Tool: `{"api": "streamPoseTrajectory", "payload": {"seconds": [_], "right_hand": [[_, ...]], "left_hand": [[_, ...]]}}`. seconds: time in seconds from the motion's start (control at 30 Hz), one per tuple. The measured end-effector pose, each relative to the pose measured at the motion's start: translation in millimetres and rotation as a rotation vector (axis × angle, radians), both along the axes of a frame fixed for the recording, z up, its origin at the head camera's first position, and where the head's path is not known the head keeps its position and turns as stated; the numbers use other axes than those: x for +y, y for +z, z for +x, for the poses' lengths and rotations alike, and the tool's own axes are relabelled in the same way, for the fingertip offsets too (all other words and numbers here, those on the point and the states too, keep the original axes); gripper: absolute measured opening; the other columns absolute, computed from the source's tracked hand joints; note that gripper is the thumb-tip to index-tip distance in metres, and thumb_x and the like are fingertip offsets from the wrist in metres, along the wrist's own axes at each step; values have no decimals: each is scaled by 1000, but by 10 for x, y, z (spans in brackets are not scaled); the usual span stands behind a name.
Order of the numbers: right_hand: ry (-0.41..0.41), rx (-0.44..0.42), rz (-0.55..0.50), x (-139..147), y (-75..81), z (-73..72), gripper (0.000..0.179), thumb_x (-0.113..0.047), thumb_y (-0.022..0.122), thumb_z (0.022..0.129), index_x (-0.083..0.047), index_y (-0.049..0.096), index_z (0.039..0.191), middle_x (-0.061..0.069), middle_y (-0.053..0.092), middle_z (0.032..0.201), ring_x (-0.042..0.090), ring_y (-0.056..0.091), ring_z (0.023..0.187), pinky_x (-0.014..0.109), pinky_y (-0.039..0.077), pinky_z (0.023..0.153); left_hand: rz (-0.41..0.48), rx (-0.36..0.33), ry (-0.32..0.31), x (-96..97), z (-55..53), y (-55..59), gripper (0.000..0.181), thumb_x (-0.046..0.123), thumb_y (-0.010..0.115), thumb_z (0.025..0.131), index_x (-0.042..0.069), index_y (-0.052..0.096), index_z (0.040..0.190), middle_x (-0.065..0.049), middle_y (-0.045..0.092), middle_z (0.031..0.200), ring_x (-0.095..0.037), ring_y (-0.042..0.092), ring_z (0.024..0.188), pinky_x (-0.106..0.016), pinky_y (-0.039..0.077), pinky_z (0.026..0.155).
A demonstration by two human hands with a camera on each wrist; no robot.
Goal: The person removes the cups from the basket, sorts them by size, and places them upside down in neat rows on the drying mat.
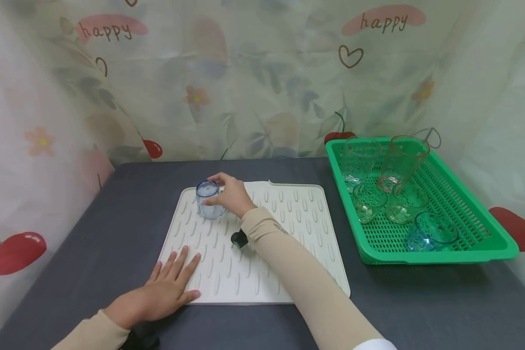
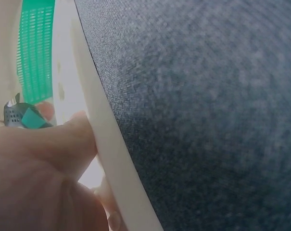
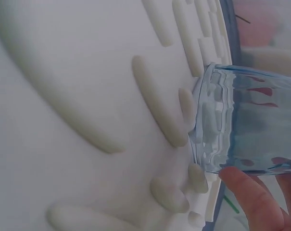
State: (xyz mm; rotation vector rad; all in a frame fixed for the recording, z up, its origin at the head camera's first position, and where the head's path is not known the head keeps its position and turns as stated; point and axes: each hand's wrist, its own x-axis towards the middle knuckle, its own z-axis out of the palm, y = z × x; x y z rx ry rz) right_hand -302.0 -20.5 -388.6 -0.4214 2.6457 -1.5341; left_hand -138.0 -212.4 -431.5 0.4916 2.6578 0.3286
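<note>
A clear bluish drinking glass [image 1: 206,208] stands at the back left corner of a white ridged mat [image 1: 227,287]. My right hand [image 1: 235,195] holds it from the right side, thumb and fingers around it near the rim. In the right wrist view, the glass [image 3: 256,122] has its thick end against the mat's ridges, with fingers along its side. My left hand [image 1: 159,294] lies with fingers spread on the front left corner of the mat. The left wrist view shows that hand [image 2: 49,163] at the mat's edge.
A green plastic basket [image 1: 496,245] stands right of the mat. Inside are several glasses, including a blue glass [image 1: 433,233] and a tall pink-rimmed glass [image 1: 400,163]. A patterned curtain [image 1: 253,87] hangs behind the dark tabletop [image 1: 105,233].
</note>
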Motion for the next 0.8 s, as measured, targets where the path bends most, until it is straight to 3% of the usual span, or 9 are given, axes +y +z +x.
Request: {"api": "streamPoseTrajectory", "payload": {"seconds": [0.47,0.8], "right_hand": [[-9,-12,-13,-29,-21,-9,56,-23,85,75,-22,61,126,7,60,131,24,55,122,38,47,98],[45,-10,21,-19,22,9,62,-26,83,77,-24,55,132,6,55,138,23,52,127,40,44,101]], "left_hand": [[16,48,1,-27,-22,-80,88,69,43,90,16,16,156,-20,-1,162,-45,-1,147,-67,0,110],[19,28,10,-31,-38,-81,90,71,42,89,17,14,156,-20,-3,162,-45,-4,146,-68,-1,109]]}}
